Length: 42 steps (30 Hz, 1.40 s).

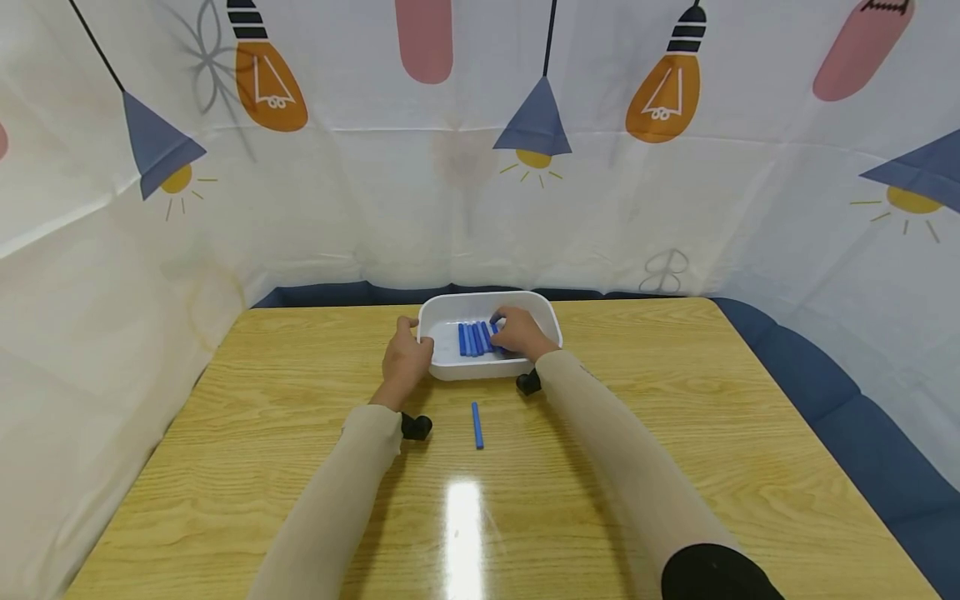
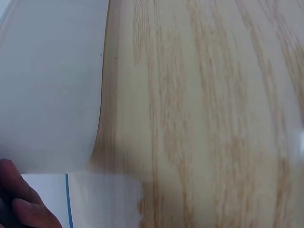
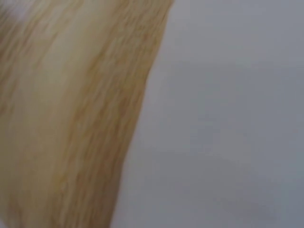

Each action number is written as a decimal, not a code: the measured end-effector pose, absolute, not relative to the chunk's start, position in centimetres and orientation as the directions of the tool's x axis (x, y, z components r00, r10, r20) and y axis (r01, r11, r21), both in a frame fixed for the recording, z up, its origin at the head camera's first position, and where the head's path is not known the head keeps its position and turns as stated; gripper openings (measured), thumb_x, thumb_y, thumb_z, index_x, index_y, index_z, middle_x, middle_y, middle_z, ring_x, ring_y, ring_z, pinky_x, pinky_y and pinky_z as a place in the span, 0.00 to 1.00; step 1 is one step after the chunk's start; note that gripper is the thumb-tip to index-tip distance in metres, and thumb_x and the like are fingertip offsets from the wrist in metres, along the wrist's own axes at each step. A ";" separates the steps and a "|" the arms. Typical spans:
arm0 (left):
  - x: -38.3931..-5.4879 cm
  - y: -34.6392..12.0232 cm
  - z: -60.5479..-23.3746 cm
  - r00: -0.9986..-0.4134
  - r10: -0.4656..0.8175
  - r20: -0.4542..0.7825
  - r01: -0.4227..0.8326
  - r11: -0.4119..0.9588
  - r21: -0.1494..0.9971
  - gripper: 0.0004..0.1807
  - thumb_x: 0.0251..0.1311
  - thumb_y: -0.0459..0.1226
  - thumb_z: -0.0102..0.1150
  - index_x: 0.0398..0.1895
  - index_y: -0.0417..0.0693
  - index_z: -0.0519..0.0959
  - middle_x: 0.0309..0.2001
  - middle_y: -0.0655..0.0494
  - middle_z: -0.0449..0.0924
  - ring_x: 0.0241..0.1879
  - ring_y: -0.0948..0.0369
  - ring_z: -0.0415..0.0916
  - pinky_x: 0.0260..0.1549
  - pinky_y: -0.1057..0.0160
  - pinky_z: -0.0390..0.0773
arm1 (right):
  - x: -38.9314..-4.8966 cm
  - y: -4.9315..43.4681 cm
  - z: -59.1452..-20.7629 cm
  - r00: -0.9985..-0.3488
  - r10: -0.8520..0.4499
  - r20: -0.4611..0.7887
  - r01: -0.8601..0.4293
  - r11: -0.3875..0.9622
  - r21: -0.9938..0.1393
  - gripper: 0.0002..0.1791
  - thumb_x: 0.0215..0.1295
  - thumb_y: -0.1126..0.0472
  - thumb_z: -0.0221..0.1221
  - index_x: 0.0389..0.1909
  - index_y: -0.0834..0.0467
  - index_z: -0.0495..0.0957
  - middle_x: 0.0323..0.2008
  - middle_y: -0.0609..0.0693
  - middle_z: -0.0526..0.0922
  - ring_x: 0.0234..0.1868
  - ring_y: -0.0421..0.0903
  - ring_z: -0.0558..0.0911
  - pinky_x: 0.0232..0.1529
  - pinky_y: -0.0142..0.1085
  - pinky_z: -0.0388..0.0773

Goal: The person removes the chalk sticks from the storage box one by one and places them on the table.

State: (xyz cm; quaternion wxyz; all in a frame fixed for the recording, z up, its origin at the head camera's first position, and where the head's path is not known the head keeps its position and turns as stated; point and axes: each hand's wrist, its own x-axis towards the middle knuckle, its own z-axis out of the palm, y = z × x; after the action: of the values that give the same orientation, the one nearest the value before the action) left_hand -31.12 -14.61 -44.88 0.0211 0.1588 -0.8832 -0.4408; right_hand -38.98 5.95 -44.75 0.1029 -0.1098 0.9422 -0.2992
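Observation:
A white plastic tray [image 1: 480, 372] stands near the table's far edge. My left hand [image 1: 406, 360] grips its left end, thumb near the rim; in the left wrist view its fingers [image 2: 31, 213] lie against the tray wall [image 2: 47, 90]. Inside the tray, several slim blue sticks [image 1: 473, 339] lie side by side in a row. My right hand [image 1: 520, 332] reaches over the right rim, thumb and forefinger pinching a stick at the row's right end, partly hidden. Only the tray's outer wall [image 3: 223, 123], blurred, and the table show in the right wrist view.
One more blue stick [image 1: 477, 426] lies lengthwise on the wooden table [image 1: 300, 367], in front of the tray and between my forearms. Dark blue padded seating [image 1: 817, 375] borders the far and right edges. A patterned white curtain [image 1: 360, 200] hangs behind.

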 end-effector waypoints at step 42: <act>-30.8 -14.4 -44.3 -0.948 -0.298 -0.113 -0.274 0.581 0.766 0.28 0.64 0.43 0.45 0.68 0.51 0.58 0.57 0.45 0.75 0.47 0.51 0.73 0.44 0.55 0.73 | -37.6 7.1 -42.3 -0.978 -0.173 -0.113 -0.011 0.589 -0.808 0.26 0.56 0.64 0.63 0.58 0.54 0.75 0.43 0.58 0.82 0.37 0.49 0.84 0.31 0.35 0.82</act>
State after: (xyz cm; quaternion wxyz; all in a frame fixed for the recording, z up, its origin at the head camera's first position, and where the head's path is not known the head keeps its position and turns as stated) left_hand -30.83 -14.38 -44.33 0.0139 0.1607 -0.8890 -0.4286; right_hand -37.58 7.05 -42.34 0.0899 -0.0520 0.8868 -0.4502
